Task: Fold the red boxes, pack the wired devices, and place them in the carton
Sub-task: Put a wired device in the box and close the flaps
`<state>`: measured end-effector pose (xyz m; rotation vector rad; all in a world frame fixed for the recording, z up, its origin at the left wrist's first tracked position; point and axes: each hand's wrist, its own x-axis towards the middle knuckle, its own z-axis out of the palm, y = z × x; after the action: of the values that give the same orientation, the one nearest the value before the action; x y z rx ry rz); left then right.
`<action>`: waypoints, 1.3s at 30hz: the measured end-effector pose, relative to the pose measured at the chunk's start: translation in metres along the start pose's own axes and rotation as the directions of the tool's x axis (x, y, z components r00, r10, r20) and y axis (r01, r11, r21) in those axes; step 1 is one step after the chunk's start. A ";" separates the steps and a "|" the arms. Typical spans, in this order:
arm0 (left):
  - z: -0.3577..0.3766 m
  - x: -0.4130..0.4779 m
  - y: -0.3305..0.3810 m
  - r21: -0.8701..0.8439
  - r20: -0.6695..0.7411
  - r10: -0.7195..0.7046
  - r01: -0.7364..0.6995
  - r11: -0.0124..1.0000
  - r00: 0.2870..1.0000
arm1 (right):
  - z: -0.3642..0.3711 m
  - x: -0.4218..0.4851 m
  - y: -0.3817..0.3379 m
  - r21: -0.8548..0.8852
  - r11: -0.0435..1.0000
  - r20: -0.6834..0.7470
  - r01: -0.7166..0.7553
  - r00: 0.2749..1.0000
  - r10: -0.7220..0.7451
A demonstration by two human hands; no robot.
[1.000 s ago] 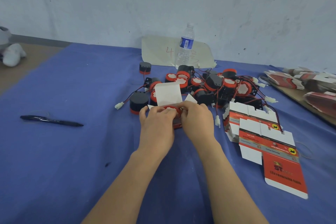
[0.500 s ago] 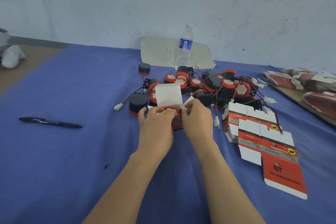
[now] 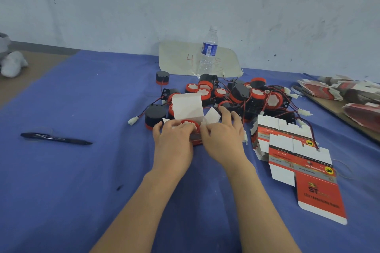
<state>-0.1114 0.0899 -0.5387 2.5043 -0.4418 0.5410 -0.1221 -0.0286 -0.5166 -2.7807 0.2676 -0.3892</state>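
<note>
**Two hands hold an open red box with a device inside**

At the far left, a pale bundle (image 3: 12, 63) sits off the blue cloth (image 3: 82, 181). A dark pen (image 3: 55, 139) lies alone on the cloth, well apart from the work. In the middle, the left hand (image 3: 173, 144) curls its fingers round the left side of the red box (image 3: 195, 140), which stands on the cloth with its white lid flap (image 3: 187, 107) upright. A wired device (image 3: 190, 124) sits in the box, its red face upward. The right hand (image 3: 223, 139) grips the box's right side, fingers bent, beside a small white side flap (image 3: 212, 116). Just behind lies the heap of wired devices (image 3: 242, 96), with a water bottle (image 3: 208, 53) standing on a pale sheet (image 3: 181, 59) by the wall. To the right, flat red boxes (image 3: 298, 160) lie overlapped on the cloth. Further flat boxes (image 3: 349, 92) are stacked on a board at the right edge.
</note>
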 end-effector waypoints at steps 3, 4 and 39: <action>0.000 -0.002 -0.001 -0.066 -0.057 0.007 -0.011 0.998 0.998 | 0.008 0.002 0.001 0.072 0.997 -0.064 0.002 0.998 0.003; 0.000 -0.001 -0.001 -0.081 -0.072 0.012 -0.018 0.997 0.997 | 0.011 0.003 0.001 0.124 0.992 -0.072 0.001 0.997 0.008; 0.017 0.002 -0.010 -0.455 -0.035 -0.187 0.151 0.878 0.982 | 0.026 0.018 0.011 0.684 0.718 0.033 -0.129 0.989 0.146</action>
<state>-0.1008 0.0884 -0.5552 2.0406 -0.2745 0.4096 -0.0992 -0.0356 -0.5403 -2.0051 0.2663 -0.3848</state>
